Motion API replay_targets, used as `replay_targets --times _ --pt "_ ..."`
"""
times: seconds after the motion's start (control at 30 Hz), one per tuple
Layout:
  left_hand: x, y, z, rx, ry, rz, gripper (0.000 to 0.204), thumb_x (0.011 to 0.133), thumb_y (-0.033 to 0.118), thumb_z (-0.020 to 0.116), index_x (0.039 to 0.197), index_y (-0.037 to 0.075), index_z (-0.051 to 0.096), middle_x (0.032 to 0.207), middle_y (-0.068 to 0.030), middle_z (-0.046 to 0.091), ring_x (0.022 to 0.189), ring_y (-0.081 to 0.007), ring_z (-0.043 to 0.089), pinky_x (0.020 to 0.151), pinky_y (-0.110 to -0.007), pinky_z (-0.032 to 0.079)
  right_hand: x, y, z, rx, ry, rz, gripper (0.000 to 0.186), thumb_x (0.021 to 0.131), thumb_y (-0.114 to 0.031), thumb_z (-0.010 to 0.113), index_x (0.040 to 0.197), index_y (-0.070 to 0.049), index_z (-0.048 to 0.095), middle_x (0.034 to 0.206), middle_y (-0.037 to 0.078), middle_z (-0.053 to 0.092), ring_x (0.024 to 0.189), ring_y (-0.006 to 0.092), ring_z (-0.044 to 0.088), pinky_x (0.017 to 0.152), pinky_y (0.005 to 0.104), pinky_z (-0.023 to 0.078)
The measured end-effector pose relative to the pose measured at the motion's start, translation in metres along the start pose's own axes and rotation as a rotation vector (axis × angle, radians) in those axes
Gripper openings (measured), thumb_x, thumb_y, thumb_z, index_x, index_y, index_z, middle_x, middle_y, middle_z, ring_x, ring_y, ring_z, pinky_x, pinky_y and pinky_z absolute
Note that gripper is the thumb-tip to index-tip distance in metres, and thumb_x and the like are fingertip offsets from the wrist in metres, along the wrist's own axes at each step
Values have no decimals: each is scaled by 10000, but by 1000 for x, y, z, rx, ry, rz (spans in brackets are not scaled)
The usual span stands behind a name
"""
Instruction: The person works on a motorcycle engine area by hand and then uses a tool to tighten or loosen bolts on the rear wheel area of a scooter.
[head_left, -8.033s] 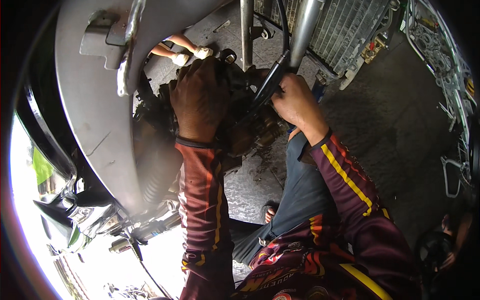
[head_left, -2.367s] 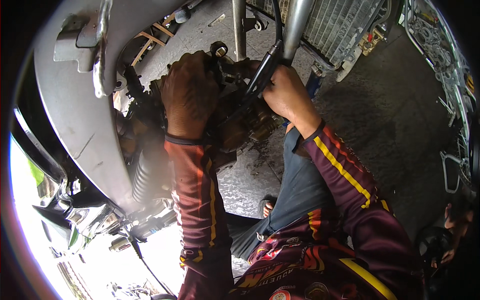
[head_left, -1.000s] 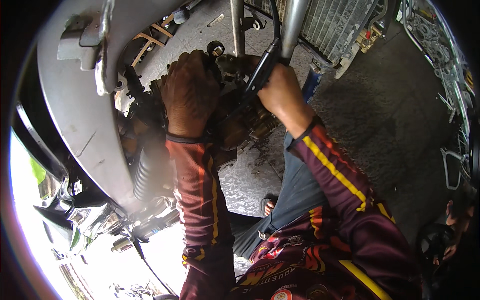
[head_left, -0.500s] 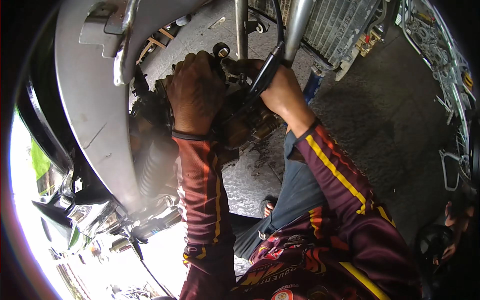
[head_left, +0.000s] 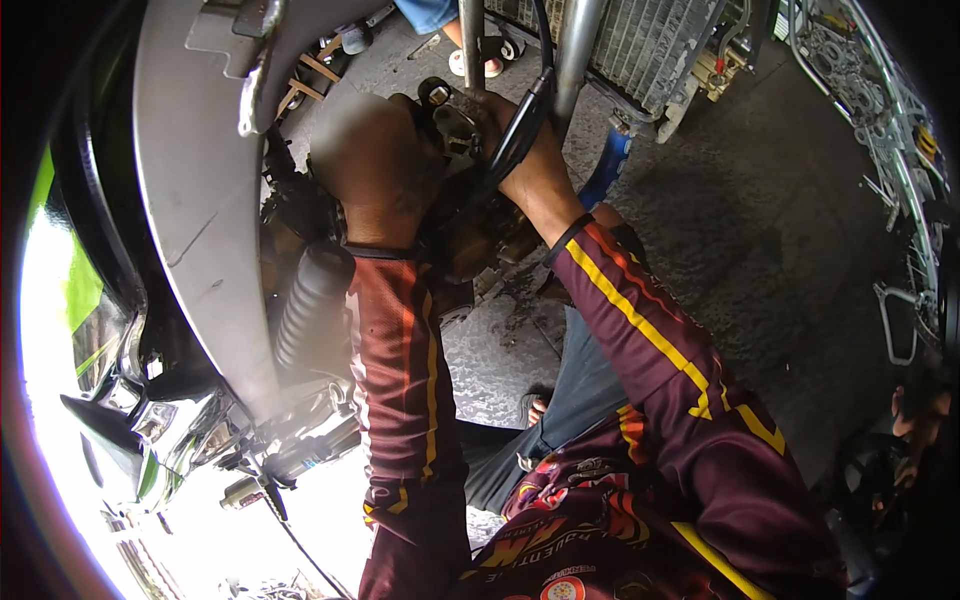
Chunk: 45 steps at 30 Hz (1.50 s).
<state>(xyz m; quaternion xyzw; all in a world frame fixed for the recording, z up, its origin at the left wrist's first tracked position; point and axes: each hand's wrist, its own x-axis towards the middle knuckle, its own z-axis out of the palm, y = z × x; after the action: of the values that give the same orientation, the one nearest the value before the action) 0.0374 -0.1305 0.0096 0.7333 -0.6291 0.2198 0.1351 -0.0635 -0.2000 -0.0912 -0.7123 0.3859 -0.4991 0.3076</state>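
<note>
1. A dark, grimy mechanical assembly (head_left: 468, 248) sits in the upper centre of the frame, partly covered by the hands and forearms.
2. The left hand (head_left: 372, 150) lies over the assembly's left part, back upward; it is blurred, so I cannot tell whether its fingers are spread or pinching.
3. The right hand (head_left: 535, 180) reaches to the assembly's right side, fingers bent inward and partly hidden behind a black cable (head_left: 520, 125); what they grip, if anything, I cannot tell.
4. A metal ring (head_left: 436, 92) shows between the two hands.
5. Left of the assembly, a ribbed hose (head_left: 308, 312) runs beside a large curved grey panel (head_left: 195, 220).
6. Metal tubes (head_left: 577, 55) and a finned radiator (head_left: 640, 50) stand at upper right, with a blue cylinder (head_left: 608, 165) below them.
7. Another person's leg (head_left: 430, 15) shows at top centre.
8. Metal parts (head_left: 865, 110) line the right edge, beyond the grey floor (head_left: 745, 230).
</note>
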Motion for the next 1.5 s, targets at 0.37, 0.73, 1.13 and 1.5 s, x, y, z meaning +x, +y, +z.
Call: replay_targets --times 0.37,0.73,1.13,1.5 --pt "0 -10 1 -58 -77 -35 223 824 289 616 894 78 617 955 -128 633 944 -356 607 799 -494 458 -2 -10 -3 -56 66 -99 182 844 -158 588 985 -58 641 783 203 657 755 373 657 652 418 526" --pt "1 -4 -1 -81 -61 8 226 820 277 619 899 66 599 968 -148 633 914 -365 619 750 -492 481 -4 -7 -4 28 61 9 269 864 -86 565 1116 -57 653 864 199 675 820 311 678 713 380 527" --pt "2 -7 -4 -12 -103 -13 270 804 229 593 1004 48 599 1000 -151 640 932 -364 615 782 -483 483 -7 -20 -14 -29 -39 78 319 838 -49 568 1146 -75 648 756 176 653 682 284 649 637 353 506" --pt "0 -7 -1 -33 -19 -13 219 817 241 597 937 58 606 960 -150 639 921 -382 613 779 -479 484 -10 -20 -13 -18 25 18 302 792 -21 557 1075 -61 652 829 215 651 798 378 652 689 417 526"
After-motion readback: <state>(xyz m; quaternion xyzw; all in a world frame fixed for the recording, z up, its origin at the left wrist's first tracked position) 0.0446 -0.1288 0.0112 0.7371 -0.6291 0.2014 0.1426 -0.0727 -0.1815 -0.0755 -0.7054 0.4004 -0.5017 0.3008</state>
